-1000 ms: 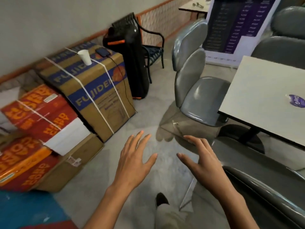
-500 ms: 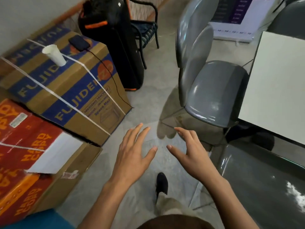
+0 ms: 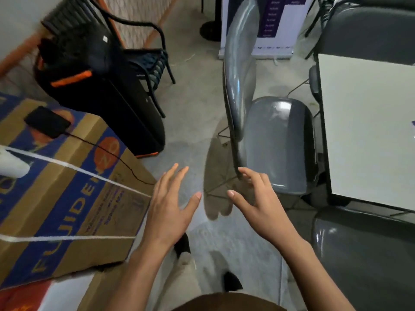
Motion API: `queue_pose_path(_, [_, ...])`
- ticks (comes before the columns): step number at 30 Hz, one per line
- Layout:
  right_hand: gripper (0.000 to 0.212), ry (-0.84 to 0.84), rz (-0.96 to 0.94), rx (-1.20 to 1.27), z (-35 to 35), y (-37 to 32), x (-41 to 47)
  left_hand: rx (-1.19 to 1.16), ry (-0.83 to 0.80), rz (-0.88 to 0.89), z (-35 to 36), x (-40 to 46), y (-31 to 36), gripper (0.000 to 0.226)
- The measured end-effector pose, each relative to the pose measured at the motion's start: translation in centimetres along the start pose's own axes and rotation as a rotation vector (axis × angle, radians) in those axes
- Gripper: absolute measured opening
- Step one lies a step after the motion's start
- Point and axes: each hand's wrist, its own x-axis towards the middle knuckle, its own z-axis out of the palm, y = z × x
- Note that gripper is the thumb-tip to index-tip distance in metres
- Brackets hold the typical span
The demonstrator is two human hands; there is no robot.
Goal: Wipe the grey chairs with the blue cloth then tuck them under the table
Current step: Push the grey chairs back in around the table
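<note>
A grey chair point(image 3: 276, 142) stands just ahead of me, its seat partly under the white table point(image 3: 368, 122) on the right and its shiny backrest toward me. My right hand point(image 3: 253, 198) is open, fingers spread, with the fingertips close to the lower edge of the backrest; whether they touch it I cannot tell. My left hand point(image 3: 170, 203) is open beside it over the floor and holds nothing. A second grey chair point(image 3: 363, 254) is at the lower right, another point(image 3: 368, 32) behind the table. No blue cloth is in view.
A strapped cardboard box point(image 3: 67, 194) with a black device and a cable on it fills the left. A black and orange case point(image 3: 101, 93) and a black armchair point(image 3: 146, 59) stand behind it. A printed banner point(image 3: 280, 25) stands at the back. My shoes show on the grey floor below.
I have stepped closer to the grey chair, which now looms larger. Both hands stayed open and reached forward, the right one nearing the backrest's lower edge.
</note>
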Motion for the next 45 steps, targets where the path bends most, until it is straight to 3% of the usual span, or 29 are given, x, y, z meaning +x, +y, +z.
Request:
queue_pose_path(5, [0.061,0.169,0.063,0.101,3.2,-4.8,6.5,0.018,-0.1,0.117,-4.1,9.0,-2.2,0.068])
queue_pose_path(10, [0.061,0.448,0.088,0.156,3.7,-8.0,11.7,0.04,-0.181,0.297,-6.5,17.7,-1.8,0.067])
queue_pose_path(18, [0.061,0.65,0.191,-0.036,2.8,-8.5,17.8,0.04,-0.256,0.518,-5.7,29.4,1.0,0.065])
queue_pose_path(21, [0.059,0.635,0.211,-0.067,2.4,-9.1,20.8,0.042,-0.262,0.575,-5.2,33.8,2.1,0.065])
queue_pose_path(26, [0.068,0.419,0.395,-0.237,-0.6,-10.5,27.4,0.051,-0.324,0.638,-4.4,42.1,4.1,0.066])
queue_pose_path(32, [0.077,0.278,0.496,-0.251,-3.3,-11.3,34.2,0.038,-0.37,0.67,-3.6,50.9,6.9,0.064])
queue_pose_path(37, [0.078,0.301,0.583,-0.253,-3.9,-11.8,36.9,-0.01,-0.461,0.788,-1.4,57.4,11.2,0.062])
queue_pose_path(45, [0.074,0.496,0.792,-0.218,-2.7,-12.8,41.9,-0.022,-0.608,1.122,4.4,65.4,16.5,0.06])
